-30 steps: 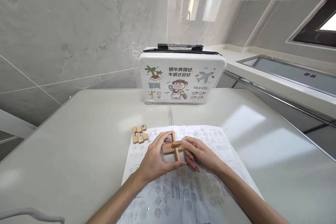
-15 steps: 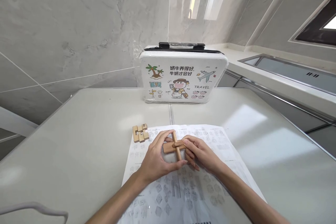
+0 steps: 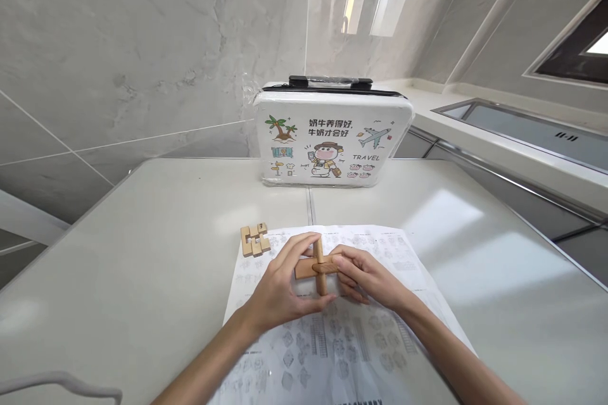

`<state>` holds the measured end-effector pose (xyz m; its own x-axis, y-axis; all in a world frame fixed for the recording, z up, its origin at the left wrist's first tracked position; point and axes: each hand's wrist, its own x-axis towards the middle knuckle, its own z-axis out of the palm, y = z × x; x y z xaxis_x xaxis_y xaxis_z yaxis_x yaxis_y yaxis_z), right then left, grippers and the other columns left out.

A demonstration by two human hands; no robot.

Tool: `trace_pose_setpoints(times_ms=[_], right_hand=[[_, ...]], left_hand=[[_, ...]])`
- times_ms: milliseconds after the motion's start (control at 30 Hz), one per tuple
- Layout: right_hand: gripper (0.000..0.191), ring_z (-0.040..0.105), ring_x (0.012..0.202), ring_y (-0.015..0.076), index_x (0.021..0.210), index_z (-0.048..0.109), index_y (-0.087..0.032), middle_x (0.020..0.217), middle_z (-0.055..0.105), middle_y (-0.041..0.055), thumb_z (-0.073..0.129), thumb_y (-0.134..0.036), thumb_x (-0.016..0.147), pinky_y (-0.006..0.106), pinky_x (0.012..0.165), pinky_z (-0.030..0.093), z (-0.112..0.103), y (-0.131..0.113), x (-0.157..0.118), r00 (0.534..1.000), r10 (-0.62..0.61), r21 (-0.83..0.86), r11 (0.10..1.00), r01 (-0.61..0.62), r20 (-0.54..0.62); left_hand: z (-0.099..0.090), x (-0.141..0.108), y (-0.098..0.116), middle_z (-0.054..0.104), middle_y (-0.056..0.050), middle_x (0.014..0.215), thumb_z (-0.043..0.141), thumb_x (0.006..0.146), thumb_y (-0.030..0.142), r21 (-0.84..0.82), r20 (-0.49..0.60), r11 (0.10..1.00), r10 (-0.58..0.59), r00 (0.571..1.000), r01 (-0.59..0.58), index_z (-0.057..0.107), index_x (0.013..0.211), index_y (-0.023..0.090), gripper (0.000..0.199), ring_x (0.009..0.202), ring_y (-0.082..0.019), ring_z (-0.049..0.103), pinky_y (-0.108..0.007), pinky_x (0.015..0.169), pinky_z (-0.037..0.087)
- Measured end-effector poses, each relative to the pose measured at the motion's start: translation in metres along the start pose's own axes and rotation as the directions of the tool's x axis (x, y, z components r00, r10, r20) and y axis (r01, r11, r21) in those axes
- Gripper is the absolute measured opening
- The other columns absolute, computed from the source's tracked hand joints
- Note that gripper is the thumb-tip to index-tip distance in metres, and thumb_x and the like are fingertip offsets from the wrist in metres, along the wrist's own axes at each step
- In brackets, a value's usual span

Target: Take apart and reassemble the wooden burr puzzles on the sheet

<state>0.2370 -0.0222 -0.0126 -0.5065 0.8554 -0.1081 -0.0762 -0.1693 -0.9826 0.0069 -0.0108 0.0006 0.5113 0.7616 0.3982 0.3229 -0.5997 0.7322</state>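
A cross-shaped wooden puzzle of interlocking bars is held between both hands above a printed sheet. My left hand curves round its left side, fingertips at the far end of the upright bar and thumb near its close end. My right hand pinches the right end of the crossing bar between thumb and fingers. Several small notched wooden pieces, one marked 3, lie together at the sheet's far left corner.
A white cartoon-printed case in clear plastic wrap stands at the back of the white table, against the tiled wall. A grey cable lies at the front left. The counter with a sink is at the right.
The upright bar has turned slightly and now stands straighter between my left fingertips and thumb. My right fingers have shifted a little on the crossing bar.
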Motion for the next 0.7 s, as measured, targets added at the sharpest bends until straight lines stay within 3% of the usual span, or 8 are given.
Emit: trace_pose_setpoints(times_ms=[167,500,700], right_hand=[[0.041,0.038,0.038,0.0068,0.101,0.061,-0.019,0.057,0.041,-0.0106,0.055,-0.059,0.105,0.021,0.040,0.032,0.002,0.000,0.000,1.000,-0.023,0.015,1.000,0.023,-0.017],[0.041,0.041,0.040,0.0078,0.101,0.063,-0.019,0.060,0.046,-0.0081,0.055,-0.058,0.105,0.022,0.041,0.036,0.012,0.002,0.001,0.991,-0.086,0.003,0.996,0.087,-0.106],[0.039,0.049,0.040,0.0100,0.098,0.060,-0.019,0.057,0.048,-0.0082,0.056,-0.058,0.105,0.021,0.039,0.037,0.008,0.005,0.001,1.000,0.001,0.114,0.993,0.000,-0.013]], left_hand=[[0.000,-0.001,0.000,0.055,-0.014,0.151,0.087,0.083,0.047,0.022,-0.010,0.997,0.069,0.998,-0.069,0.038,0.158,0.030,0.091,0.140,-0.035,0.055,-0.049,0.107,0.059],[-0.001,-0.001,0.001,0.058,-0.014,0.149,0.088,0.080,0.053,0.032,-0.042,0.996,0.080,0.996,-0.079,0.042,0.157,0.029,0.093,0.138,-0.034,0.057,-0.049,0.111,0.056],[0.000,-0.003,0.002,0.056,-0.015,0.149,0.090,0.075,0.058,-0.018,0.000,1.000,-0.008,1.000,0.008,0.042,0.156,0.029,0.098,0.137,-0.035,0.056,-0.047,0.109,0.057]])
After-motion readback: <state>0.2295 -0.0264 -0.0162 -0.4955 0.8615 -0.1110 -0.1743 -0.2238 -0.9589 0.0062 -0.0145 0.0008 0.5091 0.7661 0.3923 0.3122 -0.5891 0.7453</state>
